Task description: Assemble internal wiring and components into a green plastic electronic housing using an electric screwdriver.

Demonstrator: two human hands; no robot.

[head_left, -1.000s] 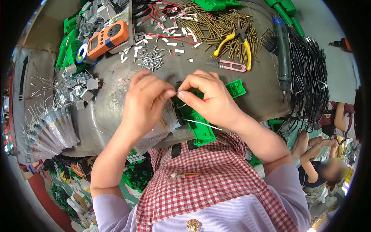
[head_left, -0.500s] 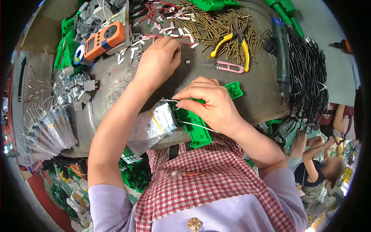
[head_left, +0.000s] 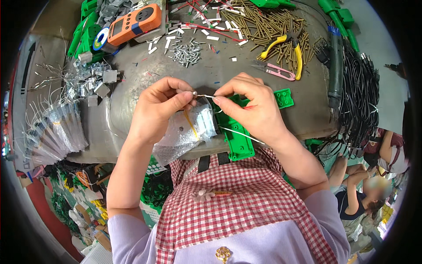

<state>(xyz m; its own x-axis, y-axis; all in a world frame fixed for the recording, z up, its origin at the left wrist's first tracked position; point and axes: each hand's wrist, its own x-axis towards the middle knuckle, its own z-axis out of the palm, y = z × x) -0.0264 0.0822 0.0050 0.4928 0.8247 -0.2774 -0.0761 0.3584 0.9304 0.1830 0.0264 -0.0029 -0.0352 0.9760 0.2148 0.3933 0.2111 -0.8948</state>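
My left hand (head_left: 160, 105) is closed in a pinch on a small white piece (head_left: 194, 93) at the tip of a thin wire. Facing it, my right hand (head_left: 259, 105) pinches the white wire (head_left: 207, 96), whose end between the hands looks bare and coppery. Below my right hand lies an open green plastic housing (head_left: 240, 144), partly hidden by that hand. Another white wire (head_left: 241, 133) crosses it. Beside the housing, under my left hand, rests a flat clear-wrapped pack (head_left: 187, 127) with a yellow band.
Small screws (head_left: 187, 53), brass rods (head_left: 250, 28), yellow-handled pliers (head_left: 298, 57) and pink snips (head_left: 279, 71) lie beyond my hands. An orange meter (head_left: 135, 24) stands far left; wrapped packs (head_left: 59, 132) lie left. A screwdriver (head_left: 335, 70) and black cables (head_left: 358, 83) are right.
My left hand has come back from the small parts at the far side to the wire by my right hand, now with a small white piece. The view has shifted slightly.
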